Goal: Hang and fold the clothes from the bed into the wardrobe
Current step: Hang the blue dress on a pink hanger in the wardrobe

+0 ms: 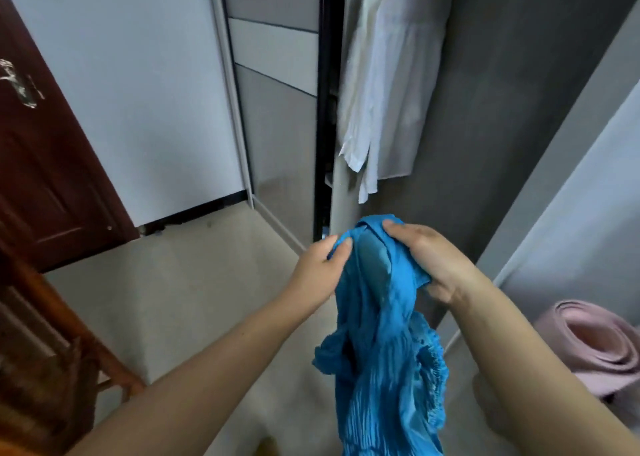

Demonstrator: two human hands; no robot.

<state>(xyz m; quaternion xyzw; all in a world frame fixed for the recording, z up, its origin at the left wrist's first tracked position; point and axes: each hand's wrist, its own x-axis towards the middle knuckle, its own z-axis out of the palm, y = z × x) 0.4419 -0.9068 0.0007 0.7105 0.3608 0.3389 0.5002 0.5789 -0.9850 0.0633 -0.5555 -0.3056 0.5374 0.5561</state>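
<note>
A bright blue pleated garment [381, 351] hangs from both my hands in front of the open wardrobe [502, 109]. My left hand [318, 268] pinches its top edge on the left. My right hand [433, 261] grips the bunched top on the right. A darker blue shape, perhaps a hanger, shows inside the fabric between the hands. The garment's ruffled lower part drops out of the bottom of the view. Two white shirts [388, 85] hang inside the wardrobe above my hands.
The sliding wardrobe door [277, 109] stands to the left of the opening. A dark red door [45, 161] and wooden furniture [52, 351] are at the left. A rolled pink mat [595, 344] lies at the right. Beige floor [207, 282] spreads below.
</note>
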